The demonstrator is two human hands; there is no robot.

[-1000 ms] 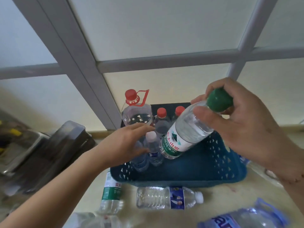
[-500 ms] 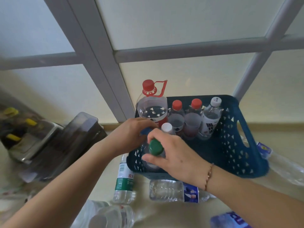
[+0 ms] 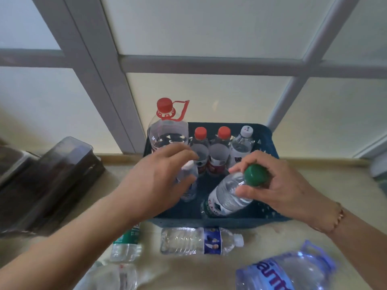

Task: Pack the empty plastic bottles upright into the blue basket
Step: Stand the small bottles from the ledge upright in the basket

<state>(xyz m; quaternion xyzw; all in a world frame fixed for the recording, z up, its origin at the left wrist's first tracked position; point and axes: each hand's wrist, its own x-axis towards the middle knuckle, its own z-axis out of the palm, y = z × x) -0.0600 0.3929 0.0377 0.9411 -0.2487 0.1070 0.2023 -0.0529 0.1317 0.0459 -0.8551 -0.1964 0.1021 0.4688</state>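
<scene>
Green-capped bottle (image 3: 229, 195) now tilted inside blue basket (image 3: 270, 218), right hand (image 3: 272, 185) grip around its neck, left hand (image 3: 159, 176) holding white-capped bottle (image 3: 189, 181).

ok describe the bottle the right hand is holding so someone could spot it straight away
Find the blue basket under the window. At its front right, the right hand grips a clear bottle by the neck. It is the only one with a green cap, and it tilts while the back row stands upright.

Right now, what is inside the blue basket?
Along the blue basket's back wall stand a big red-capped jug, two red-capped bottles and a white-capped one. The right hand tilts a green-capped bottle in. The left hand partly covers another white-capped bottle.
</scene>
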